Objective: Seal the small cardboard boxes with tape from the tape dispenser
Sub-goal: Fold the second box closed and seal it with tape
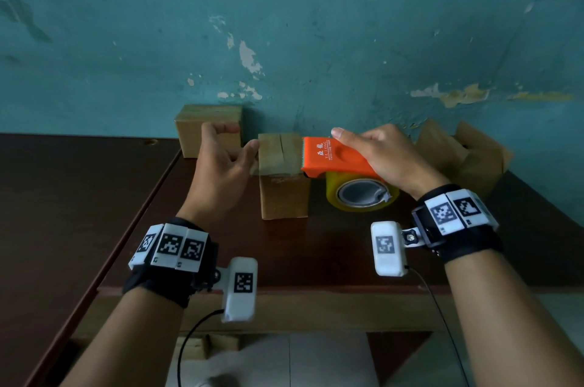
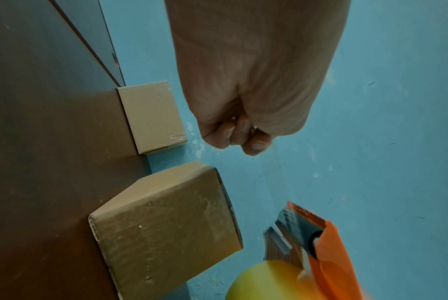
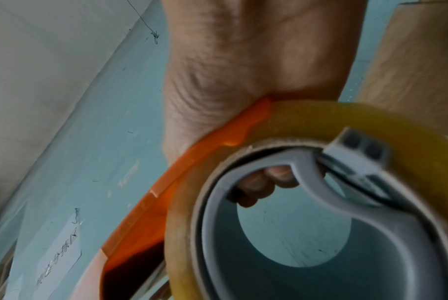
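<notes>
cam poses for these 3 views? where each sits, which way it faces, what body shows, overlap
Head: worn on the head, facing forward and down at the table; both forearms, left hand and right hand show.
Left wrist: on the left wrist, looking along the palm toward the wall; curled fingers show above the middle box.
Right wrist: on the right wrist, looking up along the palm; fingertips show through the yellow tape roll.
Shared: the orange tape dispenser appears in all three views.
</notes>
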The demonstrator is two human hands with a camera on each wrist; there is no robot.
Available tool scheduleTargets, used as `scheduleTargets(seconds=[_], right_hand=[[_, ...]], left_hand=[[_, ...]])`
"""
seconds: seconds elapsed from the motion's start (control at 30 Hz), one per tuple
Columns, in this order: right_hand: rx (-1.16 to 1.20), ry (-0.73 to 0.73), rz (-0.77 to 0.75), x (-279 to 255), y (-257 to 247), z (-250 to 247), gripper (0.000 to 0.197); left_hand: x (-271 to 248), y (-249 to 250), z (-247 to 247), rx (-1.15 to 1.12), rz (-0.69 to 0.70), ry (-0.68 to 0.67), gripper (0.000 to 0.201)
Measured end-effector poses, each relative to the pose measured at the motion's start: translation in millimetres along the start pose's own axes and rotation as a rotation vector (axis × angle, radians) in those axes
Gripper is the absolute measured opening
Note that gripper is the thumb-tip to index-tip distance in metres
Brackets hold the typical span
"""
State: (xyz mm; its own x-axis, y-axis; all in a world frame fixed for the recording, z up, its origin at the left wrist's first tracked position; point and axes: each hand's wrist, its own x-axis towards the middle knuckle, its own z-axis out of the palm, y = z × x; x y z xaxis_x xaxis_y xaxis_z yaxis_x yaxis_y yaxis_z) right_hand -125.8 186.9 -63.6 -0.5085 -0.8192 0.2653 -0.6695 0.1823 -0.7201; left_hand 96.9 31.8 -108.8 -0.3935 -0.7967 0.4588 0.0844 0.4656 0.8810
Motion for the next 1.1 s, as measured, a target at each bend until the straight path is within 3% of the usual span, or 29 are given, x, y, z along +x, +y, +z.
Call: scheduleTargets(seconds=[0.63,1.1], right_hand=[[0.062,0.063,0.048,11.4,37.8,-9.4,0.07],[0.03,0.083,0.083,20.8,54.5,6.3,0.08]], left_hand=[[8.4,-22.1,-16.8,0.045,-0.05,0.001,0.036],[3.9,-29.2,-16.0,0.041,-0.09,-0.006,0.034]])
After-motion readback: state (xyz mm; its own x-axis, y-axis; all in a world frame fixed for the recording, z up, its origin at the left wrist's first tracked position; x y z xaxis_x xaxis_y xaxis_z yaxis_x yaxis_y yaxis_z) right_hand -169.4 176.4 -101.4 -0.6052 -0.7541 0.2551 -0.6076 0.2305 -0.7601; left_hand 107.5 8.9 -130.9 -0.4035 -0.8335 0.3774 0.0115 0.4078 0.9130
